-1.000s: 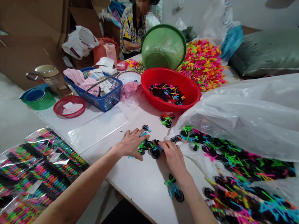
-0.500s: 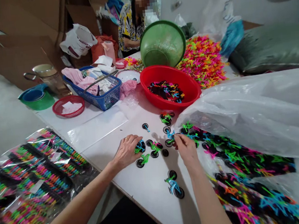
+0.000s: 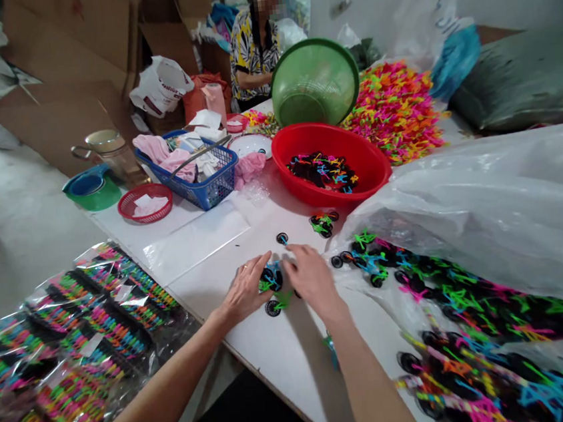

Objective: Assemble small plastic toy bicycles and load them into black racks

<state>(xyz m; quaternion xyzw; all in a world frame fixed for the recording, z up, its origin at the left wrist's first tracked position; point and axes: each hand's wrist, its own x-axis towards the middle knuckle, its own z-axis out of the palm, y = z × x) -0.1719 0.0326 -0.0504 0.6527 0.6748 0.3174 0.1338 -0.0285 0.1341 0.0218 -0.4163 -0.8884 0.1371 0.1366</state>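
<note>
My left hand (image 3: 249, 287) is closed around a small stack of toy bicycles (image 3: 271, 279) with black wheels and blue and green frames. Close beside it, my right hand (image 3: 312, 276) has its fingers bent at the stack, with a blurred light-blue toy bicycle partly showing between the hands. A green toy bicycle (image 3: 273, 307) lies just below my left hand. Beyond my fingertips is a wheel with a blue piece (image 3: 282, 238). My right forearm mostly covers another blue toy bicycle (image 3: 332, 350).
A red basin (image 3: 378, 177) holds toy parts, with a green colander (image 3: 315, 80) tilted behind it. Coloured pieces (image 3: 392, 112) are heaped at the back. Toy bicycles (image 3: 470, 285) spill from plastic at right. Packed bags (image 3: 102, 324) lie at left; a person (image 3: 248, 60) sits opposite.
My right hand has moved left to my left hand, bringing the blue toy bicycle from its spot on the table. The view has shifted slightly.
</note>
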